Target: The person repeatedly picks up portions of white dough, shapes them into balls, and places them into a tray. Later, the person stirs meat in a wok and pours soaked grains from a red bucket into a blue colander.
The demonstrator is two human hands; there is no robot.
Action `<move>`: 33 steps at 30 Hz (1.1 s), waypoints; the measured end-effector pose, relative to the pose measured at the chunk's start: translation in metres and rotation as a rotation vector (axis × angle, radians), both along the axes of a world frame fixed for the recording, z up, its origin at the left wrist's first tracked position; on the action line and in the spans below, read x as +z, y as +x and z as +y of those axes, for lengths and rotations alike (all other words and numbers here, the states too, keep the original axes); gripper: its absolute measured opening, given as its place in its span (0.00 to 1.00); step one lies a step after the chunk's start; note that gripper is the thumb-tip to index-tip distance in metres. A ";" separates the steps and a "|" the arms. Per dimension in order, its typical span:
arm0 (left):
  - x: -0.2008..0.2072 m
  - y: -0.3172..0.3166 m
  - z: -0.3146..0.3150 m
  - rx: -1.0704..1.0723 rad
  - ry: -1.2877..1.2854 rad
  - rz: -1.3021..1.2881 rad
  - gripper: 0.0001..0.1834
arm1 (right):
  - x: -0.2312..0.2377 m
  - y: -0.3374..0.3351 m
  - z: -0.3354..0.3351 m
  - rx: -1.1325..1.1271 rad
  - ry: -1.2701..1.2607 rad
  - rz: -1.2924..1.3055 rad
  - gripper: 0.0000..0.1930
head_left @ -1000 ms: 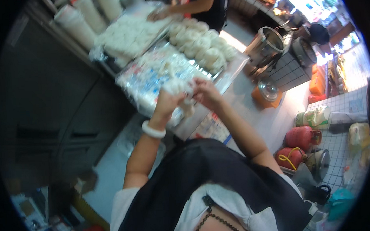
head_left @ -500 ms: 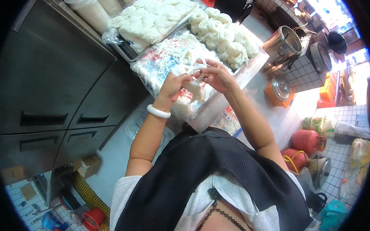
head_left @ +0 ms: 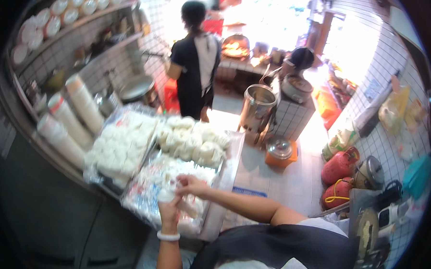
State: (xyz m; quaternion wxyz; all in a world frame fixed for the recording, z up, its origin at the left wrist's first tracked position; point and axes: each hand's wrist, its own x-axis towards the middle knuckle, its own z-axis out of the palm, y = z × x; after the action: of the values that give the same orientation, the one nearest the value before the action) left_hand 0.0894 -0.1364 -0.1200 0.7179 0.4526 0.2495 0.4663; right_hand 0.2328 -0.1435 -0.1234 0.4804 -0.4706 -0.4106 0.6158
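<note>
The left hand [head_left: 168, 214] and right hand [head_left: 193, 186] are shifting lower-left in view, and I am keeping the left grip closed around white strands [head_left: 166, 196] over the plastic sheeting [head_left: 137, 196], presumably for catching loose ends, while blur is obscuring the right grip's closure.

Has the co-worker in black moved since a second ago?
Yes: the co-worker has moved away from the table. A second ago they reached over the flat noodles; now they stand beyond, back turned.
</note>
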 end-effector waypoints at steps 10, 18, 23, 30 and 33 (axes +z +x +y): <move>-0.007 -0.013 0.008 -0.044 -0.240 -0.026 0.19 | -0.007 -0.001 0.001 0.027 0.052 0.442 0.18; -0.002 -0.014 0.006 -0.099 -0.197 -0.113 0.23 | 0.003 -0.006 -0.001 0.029 0.084 0.190 0.18; -0.003 -0.005 0.000 -0.058 -0.170 -0.094 0.23 | 0.007 -0.009 -0.005 -0.068 -0.009 0.157 0.15; -0.003 -0.006 0.001 -0.064 -0.108 -0.038 0.21 | 0.004 -0.004 -0.007 0.015 0.031 0.196 0.16; -0.004 -0.011 0.002 -0.106 -0.087 -0.060 0.21 | 0.005 -0.004 -0.009 0.024 0.039 0.398 0.17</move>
State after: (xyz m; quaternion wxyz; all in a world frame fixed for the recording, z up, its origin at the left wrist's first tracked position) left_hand 0.0789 -0.1341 -0.1235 0.7678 0.4195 0.2234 0.4298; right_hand 0.2287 -0.1523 -0.1186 0.5536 -0.3254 -0.3250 0.6943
